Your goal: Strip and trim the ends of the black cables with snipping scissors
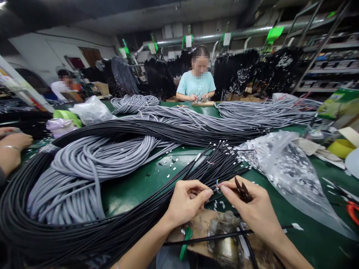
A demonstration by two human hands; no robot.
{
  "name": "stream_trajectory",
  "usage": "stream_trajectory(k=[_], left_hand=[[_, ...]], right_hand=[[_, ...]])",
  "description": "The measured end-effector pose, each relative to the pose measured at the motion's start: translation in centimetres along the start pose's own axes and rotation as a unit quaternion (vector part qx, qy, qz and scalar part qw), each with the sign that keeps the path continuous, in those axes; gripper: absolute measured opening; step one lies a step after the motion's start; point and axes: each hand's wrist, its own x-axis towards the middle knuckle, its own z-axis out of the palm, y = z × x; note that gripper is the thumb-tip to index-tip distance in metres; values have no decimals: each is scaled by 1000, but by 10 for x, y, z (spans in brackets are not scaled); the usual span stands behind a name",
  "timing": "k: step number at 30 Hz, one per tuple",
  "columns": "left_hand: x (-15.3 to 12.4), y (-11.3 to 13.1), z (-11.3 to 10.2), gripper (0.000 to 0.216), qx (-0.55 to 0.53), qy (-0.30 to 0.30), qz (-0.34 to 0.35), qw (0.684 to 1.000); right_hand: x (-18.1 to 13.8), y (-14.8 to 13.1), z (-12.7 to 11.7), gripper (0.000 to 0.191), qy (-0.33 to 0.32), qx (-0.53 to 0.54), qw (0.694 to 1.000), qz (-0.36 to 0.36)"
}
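Observation:
My left hand (187, 201) pinches the stripped end of a black cable (216, 184), where thin coloured wires stick out. My right hand (254, 207) meets it from the right, its fingertips on the same wire tips, and it also grips small dark snips (241, 189) against the palm. Both hands hover over a worn wooden board (206, 228) at the front edge of the green table (134, 183). A big bundle of black cables (84, 231) sweeps from the left toward my hands.
Grey cable coils (92, 168) lie at left and across the back. A clear plastic bag (291, 172) of scraps lies at right, red-handled scissors (352, 209) beyond it. A person in a light-blue shirt (196, 86) works opposite. Another person's hand (11, 145) rests at far left.

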Motion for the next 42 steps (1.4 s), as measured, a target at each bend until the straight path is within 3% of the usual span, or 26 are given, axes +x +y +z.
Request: stream_trajectory(k=[12,22,26,34,42], left_hand=[[1,-4,-2,39,-31,-44,11,999],[2,-8,-6,43,-107,-118,-22,987],[2,-11,-9,38,-171,-157,-34,972],[4,-9,-14,35,-292,-228,-64,927],[2,-5,-14,35,-325,-259,-115,902]], right_hand=[[-5,-3,8,10,0,18,999,-44],[-7,0,8,8,56,-17,996,-63],[-7,1,7,21,80,-73,989,-103],[-10,7,11,26,129,-162,955,-212],[-9,11,12,28,114,-157,946,-259]])
